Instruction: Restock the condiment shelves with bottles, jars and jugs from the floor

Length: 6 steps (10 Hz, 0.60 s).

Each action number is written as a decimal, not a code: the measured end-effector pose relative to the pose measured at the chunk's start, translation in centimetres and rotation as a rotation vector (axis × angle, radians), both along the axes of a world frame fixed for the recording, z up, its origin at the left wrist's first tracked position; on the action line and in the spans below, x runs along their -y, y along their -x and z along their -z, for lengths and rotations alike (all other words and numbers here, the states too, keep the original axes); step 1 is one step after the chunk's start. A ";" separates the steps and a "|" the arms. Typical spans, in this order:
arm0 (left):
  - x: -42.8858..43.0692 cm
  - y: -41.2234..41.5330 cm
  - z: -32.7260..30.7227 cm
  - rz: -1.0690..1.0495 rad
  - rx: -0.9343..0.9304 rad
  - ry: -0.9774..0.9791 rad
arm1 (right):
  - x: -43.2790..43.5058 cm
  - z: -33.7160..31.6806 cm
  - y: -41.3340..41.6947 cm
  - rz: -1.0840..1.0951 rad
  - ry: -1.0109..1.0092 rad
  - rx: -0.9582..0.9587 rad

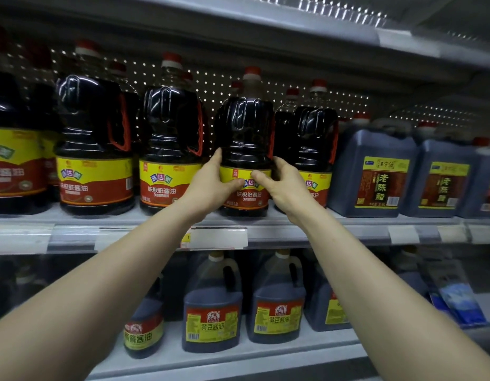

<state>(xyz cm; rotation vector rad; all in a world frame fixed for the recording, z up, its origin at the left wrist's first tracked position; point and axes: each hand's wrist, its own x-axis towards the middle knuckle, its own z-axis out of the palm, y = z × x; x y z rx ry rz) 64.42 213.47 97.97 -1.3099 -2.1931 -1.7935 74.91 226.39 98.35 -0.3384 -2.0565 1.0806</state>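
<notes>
Red-capped soy sauce jug point(245, 127) (dark liquid), seemingly on shelf point(73, 220), left hand point(208, 185), right hand point(286, 188), grips clamped on it

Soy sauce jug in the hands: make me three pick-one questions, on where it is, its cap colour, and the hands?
1. The held jug is at A the floor B the shelf with grey vinegar jugs C the lower shelf
2. Its cap is A red B green C blue
3. The hands: A both empty B one grips C both grip it
Answers: B, vinegar jugs stand along the same shelf; A, it shows red; C, left hand and right hand clasp its label.
</notes>
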 end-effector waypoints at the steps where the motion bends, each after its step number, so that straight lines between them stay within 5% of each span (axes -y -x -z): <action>1: -0.1 -0.4 -0.1 -0.021 -0.018 0.004 | -0.2 0.1 -0.3 -0.013 -0.028 0.002; 6: 0.5 -5.4 0.5 -0.233 -0.144 -0.046 | -2.3 -0.1 -2.2 -0.155 -0.154 0.028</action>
